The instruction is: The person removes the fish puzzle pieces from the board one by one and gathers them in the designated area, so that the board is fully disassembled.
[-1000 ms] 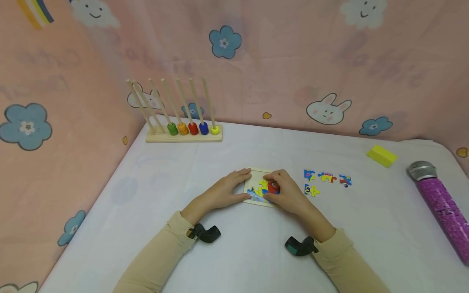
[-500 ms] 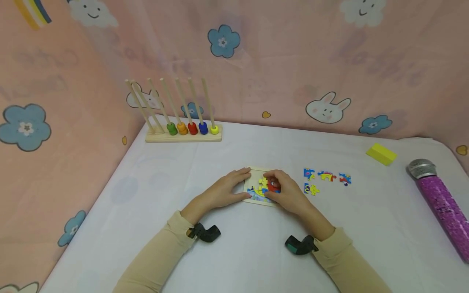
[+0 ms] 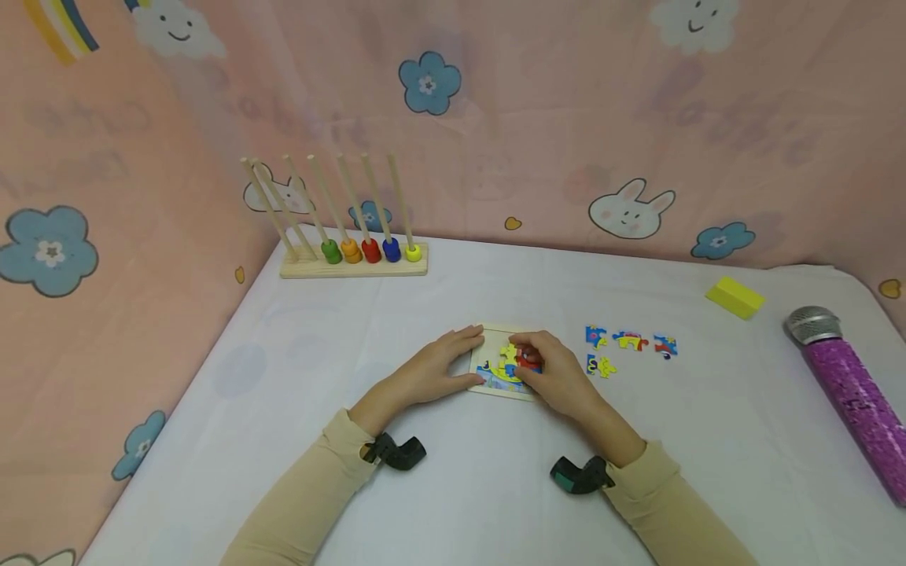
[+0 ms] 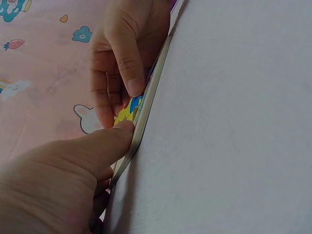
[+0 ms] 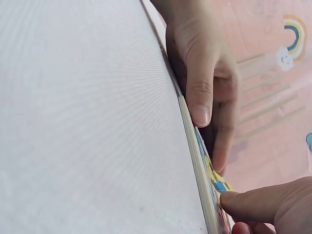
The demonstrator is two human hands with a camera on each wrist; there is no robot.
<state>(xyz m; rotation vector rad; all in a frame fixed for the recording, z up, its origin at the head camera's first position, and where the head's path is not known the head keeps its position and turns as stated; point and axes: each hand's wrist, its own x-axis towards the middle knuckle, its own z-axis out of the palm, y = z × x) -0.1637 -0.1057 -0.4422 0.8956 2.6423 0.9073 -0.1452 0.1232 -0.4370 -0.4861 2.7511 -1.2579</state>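
Observation:
A shallow wooden puzzle tray (image 3: 502, 394) lies flat on the white-covered table, partly filled with blue, yellow and red picture pieces. My left hand (image 3: 435, 367) holds its left side, thumb at the near corner and fingers at the far one. In the left wrist view the left thumb (image 4: 109, 144) presses on the tray's rim. Over the tray's right part, my right hand (image 3: 559, 373) holds a red puzzle piece (image 3: 528, 358) between thumb and fingers, right among the laid pieces. The right palm hides the tray's right edge.
Several loose puzzle pieces (image 3: 630, 340) lie right of the tray. Farther right are a yellow block (image 3: 736, 297) and a purple glittery microphone (image 3: 852, 393). A wooden peg stand with coloured beads (image 3: 354, 268) stands at the back left, before a pink patterned cloth (image 3: 495, 141).
My right thumb has shifted slightly right and away from me over the pieces, baring more of the blue and yellow picture. The left hand stays in place on the tray.

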